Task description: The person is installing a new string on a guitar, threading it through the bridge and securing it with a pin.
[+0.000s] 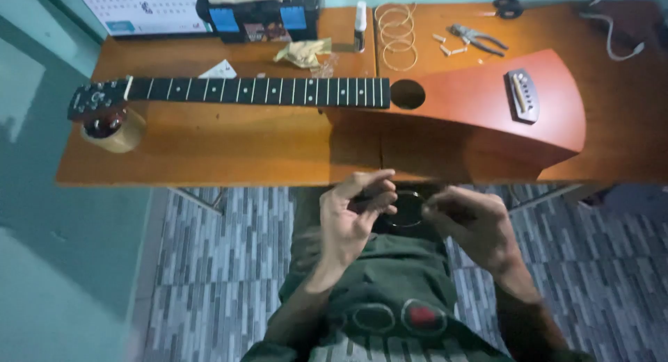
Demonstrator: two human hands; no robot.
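Presently both hands work below the worktop (209,160) edge, over the lap: the left hand (351,216) pinches one side of a coiled guitar string (405,210), its grip grasping the thin dark loop, and the right hand (470,226) pinches the opposite side, apparently to keep the coil from springing loose. An unstrung guitar (445,101) lies flat across the worktop, neck on a round rest (115,129), likely for steadiness. More coiled strings (396,31), bridge pins (445,45) and pliers (476,38) lie behind it.
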